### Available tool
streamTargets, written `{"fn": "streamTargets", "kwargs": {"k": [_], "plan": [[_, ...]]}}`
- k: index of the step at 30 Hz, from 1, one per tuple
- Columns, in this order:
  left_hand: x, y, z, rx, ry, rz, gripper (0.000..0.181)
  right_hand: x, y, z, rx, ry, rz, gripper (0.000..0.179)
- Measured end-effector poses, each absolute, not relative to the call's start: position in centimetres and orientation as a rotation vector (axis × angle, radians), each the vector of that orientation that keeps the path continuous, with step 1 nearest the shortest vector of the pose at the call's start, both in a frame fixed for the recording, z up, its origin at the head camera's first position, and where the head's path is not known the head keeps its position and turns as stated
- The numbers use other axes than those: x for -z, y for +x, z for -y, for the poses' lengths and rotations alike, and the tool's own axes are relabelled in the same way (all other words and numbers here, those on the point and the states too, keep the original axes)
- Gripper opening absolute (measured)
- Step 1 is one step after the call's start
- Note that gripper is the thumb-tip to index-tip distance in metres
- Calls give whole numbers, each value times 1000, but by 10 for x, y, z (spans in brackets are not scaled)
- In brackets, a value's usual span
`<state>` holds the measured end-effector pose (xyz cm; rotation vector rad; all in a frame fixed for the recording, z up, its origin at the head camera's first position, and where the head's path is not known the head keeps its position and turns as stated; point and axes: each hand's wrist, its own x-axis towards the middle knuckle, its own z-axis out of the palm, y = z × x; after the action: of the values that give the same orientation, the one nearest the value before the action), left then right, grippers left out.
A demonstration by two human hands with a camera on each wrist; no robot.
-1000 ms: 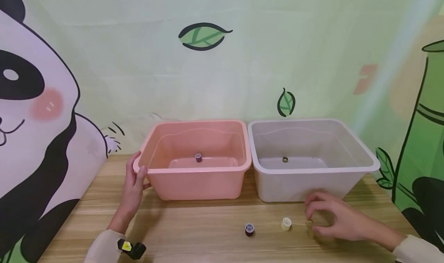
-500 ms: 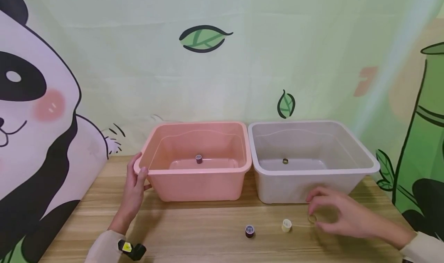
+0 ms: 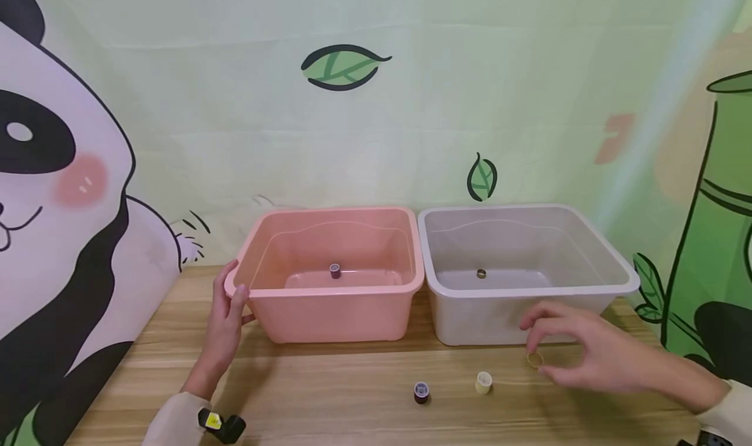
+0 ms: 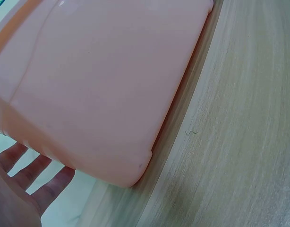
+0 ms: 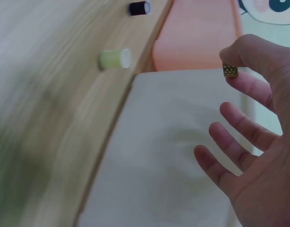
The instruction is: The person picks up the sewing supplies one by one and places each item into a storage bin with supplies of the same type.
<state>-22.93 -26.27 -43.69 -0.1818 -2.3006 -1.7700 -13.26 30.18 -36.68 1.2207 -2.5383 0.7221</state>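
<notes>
My left hand [image 3: 222, 328] grips the left front corner of a pink plastic basin [image 3: 341, 315], its thumb at the front rim. In the left wrist view its fingertips [image 4: 60, 182] touch the basin's side. My right hand [image 3: 599, 351] pinches a small gold dimpled ring thimble [image 5: 230, 70] between thumb and index finger, its other fingers spread apart. It is in front of a grey basin [image 3: 505, 318], raised off the table. A white thread spool [image 3: 484, 382] and a dark thread spool [image 3: 421, 392] stand on the table left of that hand.
Inside the pink basin sits a dark spool [image 3: 335, 271]. Another gold ring [image 3: 481, 273] lies inside the grey basin. The basins stand side by side on a wooden table [image 3: 329, 400], before a panda-printed cloth [image 3: 235, 106].
The right hand has lifted the ring thimble slightly up and to the right, toward the grey basin's front wall. The left hand keeps its hold, and the spools have stayed put.
</notes>
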Motion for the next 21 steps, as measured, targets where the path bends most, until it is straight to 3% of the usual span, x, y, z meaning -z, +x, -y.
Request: {"fn": "streamTargets", "kwargs": {"k": [21], "plan": [[438, -229, 263, 1767, -184, 2300, 59, 325, -144, -298, -802, 1243, 2524, 48]]}}
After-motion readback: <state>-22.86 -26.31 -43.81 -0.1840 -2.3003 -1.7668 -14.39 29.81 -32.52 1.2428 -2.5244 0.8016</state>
